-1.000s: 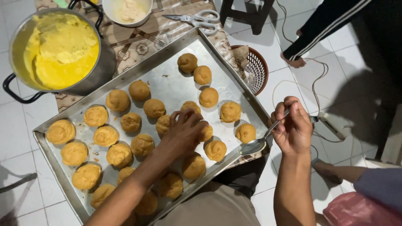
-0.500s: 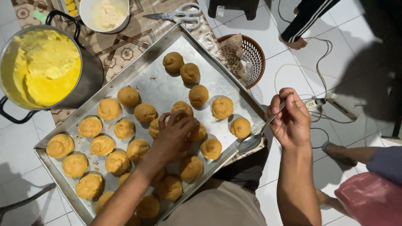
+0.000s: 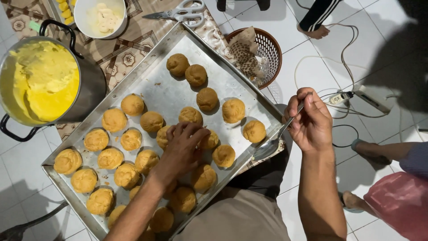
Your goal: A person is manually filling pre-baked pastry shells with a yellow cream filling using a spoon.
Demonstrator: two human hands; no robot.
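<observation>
Left hand (image 3: pixel 180 147): down on the tray, fingers curled over a puff (image 3: pixel 166 136) in the middle rows; it looks like a grasp closing on that one, though the palm hides the contact.
Right hand (image 3: pixel 310 120): off the tray's right edge, clenched round a spoon (image 3: pixel 272 143) held by the handle, bowl hanging low over the tray's rim, and no filling visible in it.
Puffs: golden, round, in loose rows across the tray; the one under the left fingers sits just beside its neighbours, touching at least one (tight quarters there).
Tray (image 3: pixel 165 89): metal sheet, lying on a patterned mat, its near corner over the person's lap.
Pot (image 3: pixel 44 80): up left, just beside the tray, holding thick yellow custard.
Bowl (image 3: pixel 100 18): white, above the pot, pale pieces inside.
Scissors (image 3: pixel 183 11): on the mat past the tray's far edge.
Basket (image 3: pixel 261 51): brown, right of the tray, crumpled paper in it.
Step in hand: by my read, picking one puff out of the row, spoon waiting.
Next move calls for: a light lift straight up so the neighbours stay put, and the spoon kept well apart from the left hand's path.
</observation>
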